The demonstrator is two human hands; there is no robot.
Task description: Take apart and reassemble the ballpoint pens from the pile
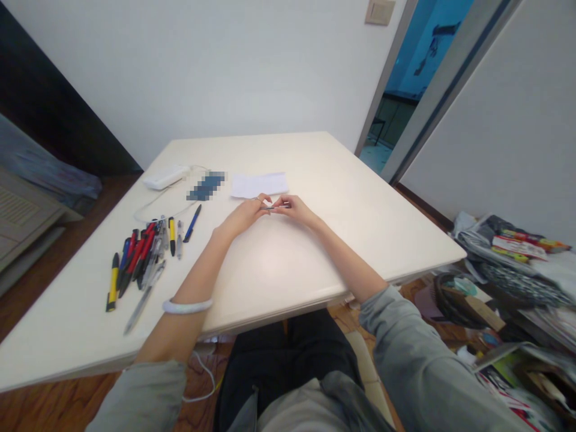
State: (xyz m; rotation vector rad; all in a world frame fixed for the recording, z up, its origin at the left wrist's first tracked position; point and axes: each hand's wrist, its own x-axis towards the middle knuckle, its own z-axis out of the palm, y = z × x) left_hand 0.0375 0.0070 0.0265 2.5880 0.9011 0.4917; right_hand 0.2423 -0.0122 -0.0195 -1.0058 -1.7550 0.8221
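Note:
My left hand (250, 214) and my right hand (296, 210) meet over the middle of the table, each closed in a pinch. Between the fingertips runs a thin pen (269, 208), held level, grey toward the left and dark at its right end. Whether it is one piece or parted in the middle is too small to tell. Just beyond my fingers lies a sheet of white paper (259, 185), flat on the white table (360, 210).
Several loose pens (143, 249) in red, black, blue, yellow and clear lie in a heap at the left. A blue pen (192, 224) rests apart from them. Behind are a white box-shaped device (165, 177) with a cable and a blurred-out dark rectangle (206, 186).

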